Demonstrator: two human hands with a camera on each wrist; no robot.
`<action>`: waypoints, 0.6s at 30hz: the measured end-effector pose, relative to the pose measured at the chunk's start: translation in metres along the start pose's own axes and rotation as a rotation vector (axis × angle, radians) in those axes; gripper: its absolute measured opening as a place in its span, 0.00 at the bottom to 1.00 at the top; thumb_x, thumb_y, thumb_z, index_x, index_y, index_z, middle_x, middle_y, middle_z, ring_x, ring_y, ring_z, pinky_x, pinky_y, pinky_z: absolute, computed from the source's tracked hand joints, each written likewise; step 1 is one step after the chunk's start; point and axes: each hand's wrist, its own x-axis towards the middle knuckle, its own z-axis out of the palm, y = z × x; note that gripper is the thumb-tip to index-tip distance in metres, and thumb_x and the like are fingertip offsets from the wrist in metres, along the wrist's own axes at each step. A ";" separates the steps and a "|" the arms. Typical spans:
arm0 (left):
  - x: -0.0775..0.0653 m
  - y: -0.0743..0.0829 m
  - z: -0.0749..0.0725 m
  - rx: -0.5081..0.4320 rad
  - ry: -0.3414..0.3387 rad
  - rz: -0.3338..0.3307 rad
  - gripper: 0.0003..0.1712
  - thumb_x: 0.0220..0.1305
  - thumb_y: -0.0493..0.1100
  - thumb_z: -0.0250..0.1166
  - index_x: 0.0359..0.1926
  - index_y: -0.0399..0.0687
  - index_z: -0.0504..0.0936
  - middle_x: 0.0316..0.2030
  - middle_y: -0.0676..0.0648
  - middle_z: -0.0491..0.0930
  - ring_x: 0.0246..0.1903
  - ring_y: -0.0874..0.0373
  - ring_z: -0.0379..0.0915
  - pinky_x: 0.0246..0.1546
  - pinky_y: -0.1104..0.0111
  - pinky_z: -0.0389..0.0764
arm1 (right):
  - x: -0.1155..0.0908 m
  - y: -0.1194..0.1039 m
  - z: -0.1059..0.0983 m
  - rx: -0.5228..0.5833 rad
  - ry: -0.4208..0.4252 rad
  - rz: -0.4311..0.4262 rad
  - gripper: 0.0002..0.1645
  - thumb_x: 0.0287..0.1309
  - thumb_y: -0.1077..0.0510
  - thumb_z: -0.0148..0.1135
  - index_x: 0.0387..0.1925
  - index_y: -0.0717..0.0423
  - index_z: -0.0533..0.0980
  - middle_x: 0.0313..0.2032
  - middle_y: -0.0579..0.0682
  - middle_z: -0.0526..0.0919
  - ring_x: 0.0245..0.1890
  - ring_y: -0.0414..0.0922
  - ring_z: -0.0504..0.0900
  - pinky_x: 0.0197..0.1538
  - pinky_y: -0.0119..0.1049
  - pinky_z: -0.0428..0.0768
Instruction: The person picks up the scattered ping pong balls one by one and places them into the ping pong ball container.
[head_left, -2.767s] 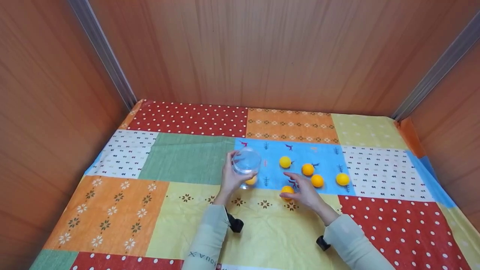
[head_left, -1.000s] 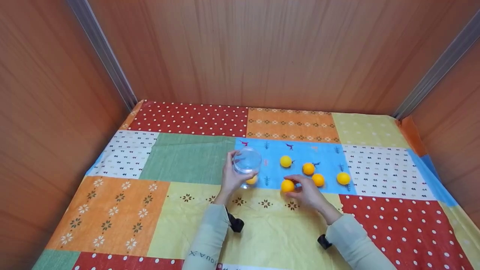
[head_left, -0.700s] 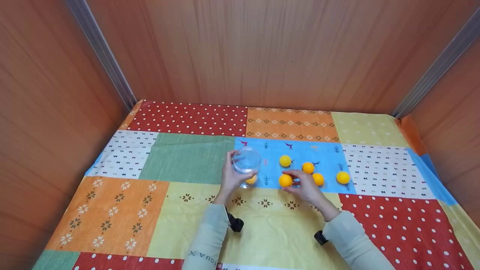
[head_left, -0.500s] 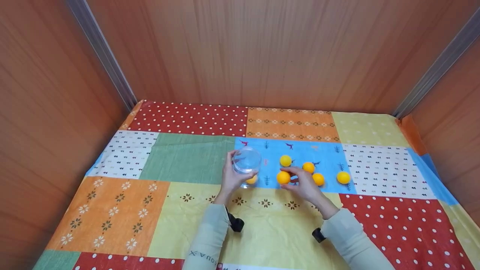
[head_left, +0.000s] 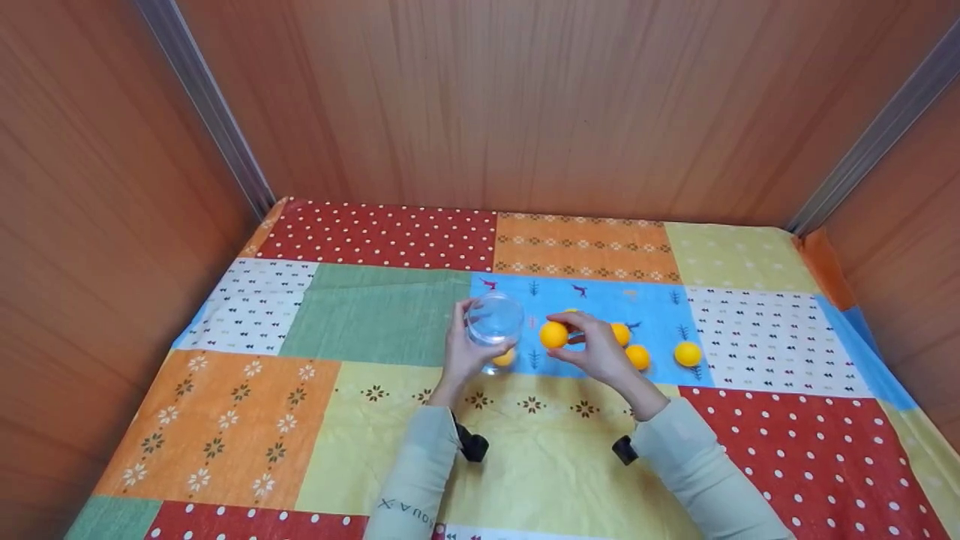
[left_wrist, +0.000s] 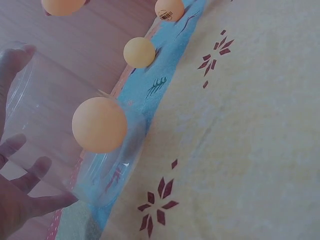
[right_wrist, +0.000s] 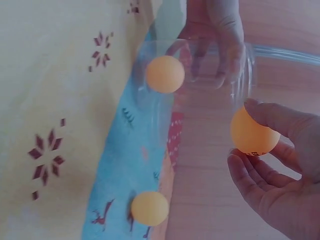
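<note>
My left hand (head_left: 463, 356) grips a clear plastic jar (head_left: 495, 319) round its side. Low inside the jar sits one orange ping-pong ball (left_wrist: 100, 125), seen through the wall. Between the thumb and fingertips of my right hand (head_left: 602, 352) is another orange ping-pong ball (head_left: 553, 335), raised above the cloth and just right of the jar. Dark print shows on the underside of this held ball (right_wrist: 254, 131) in the right wrist view.
Right of the jar, two orange balls (head_left: 637, 358) and a yellower ball (head_left: 687, 354) lie on the blue patch of the patchwork tablecloth (head_left: 405, 315). One more yellow ball (head_left: 571, 310) is mostly behind my right hand. Wood-look panels (head_left: 480, 105) enclose the back and sides.
My right hand has closed its fingers on the near orange ball, lifted it off the cloth and carried it left and up towards the jar. The left hand and jar have stayed in place.
</note>
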 end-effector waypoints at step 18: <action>0.000 -0.003 0.000 -0.014 -0.006 0.046 0.45 0.35 0.48 0.75 0.54 0.51 0.59 0.54 0.47 0.66 0.53 0.51 0.61 0.54 0.57 0.64 | 0.032 -0.027 0.009 0.043 0.031 -0.068 0.27 0.44 0.63 0.67 0.50 0.63 0.72 0.45 0.54 0.76 0.41 0.49 0.75 0.41 0.47 0.77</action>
